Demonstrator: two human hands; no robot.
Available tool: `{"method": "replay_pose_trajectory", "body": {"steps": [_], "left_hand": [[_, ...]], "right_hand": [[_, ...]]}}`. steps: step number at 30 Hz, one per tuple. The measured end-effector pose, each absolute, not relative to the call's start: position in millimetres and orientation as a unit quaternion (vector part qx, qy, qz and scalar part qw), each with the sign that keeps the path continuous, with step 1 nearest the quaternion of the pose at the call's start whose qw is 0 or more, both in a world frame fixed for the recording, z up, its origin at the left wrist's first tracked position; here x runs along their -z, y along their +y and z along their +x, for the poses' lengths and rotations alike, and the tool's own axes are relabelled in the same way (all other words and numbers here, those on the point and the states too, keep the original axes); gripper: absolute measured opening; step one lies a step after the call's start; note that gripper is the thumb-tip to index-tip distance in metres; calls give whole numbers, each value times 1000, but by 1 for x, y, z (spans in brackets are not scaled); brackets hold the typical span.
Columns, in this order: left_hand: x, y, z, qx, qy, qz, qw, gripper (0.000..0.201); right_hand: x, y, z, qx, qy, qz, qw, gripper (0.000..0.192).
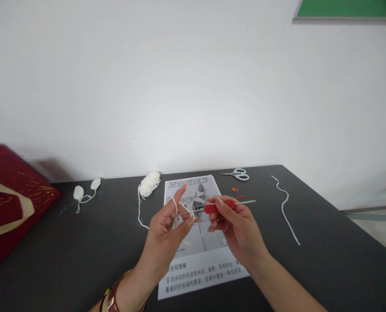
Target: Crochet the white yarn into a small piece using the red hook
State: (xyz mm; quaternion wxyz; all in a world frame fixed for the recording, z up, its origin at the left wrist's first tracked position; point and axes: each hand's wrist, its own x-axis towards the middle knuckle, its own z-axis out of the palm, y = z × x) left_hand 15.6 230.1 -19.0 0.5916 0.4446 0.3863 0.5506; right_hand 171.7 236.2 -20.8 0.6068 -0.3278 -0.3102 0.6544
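My right hand [237, 225] is closed around the red grip of a crochet hook [219, 206], whose metal shaft shows on both sides of the grip. The hook's left end reaches to my left hand [168, 232]. There, thumb and fingers pinch a small bit of white yarn work, mostly hidden behind the fingers. A strand of white yarn [176, 207] loops over the raised index finger. From the left hand the yarn trails back to a white skein [149, 184] by the wall. Beneath both hands lies a printed sheet [206, 277].
Scissors [240, 174] lie at the back, with an orange stitch marker [234, 189] in front. A loose piece of yarn [286, 203] is at right. Two white crocheted pieces [79, 192] lie at left, near a red gift bag [11, 208]. The black table [115, 242] meets a wall.
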Motion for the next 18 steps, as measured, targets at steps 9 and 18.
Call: {"method": "replay_pose_trajectory", "body": {"steps": [9,18], "left_hand": [[18,231,17,-564,385,371,629,67],[11,234,15,-557,316,254,724,60]], "right_hand": [[26,223,163,-403,-500,-373,670,9],[44,222,177,-14,-816,-213,538,49]]}}
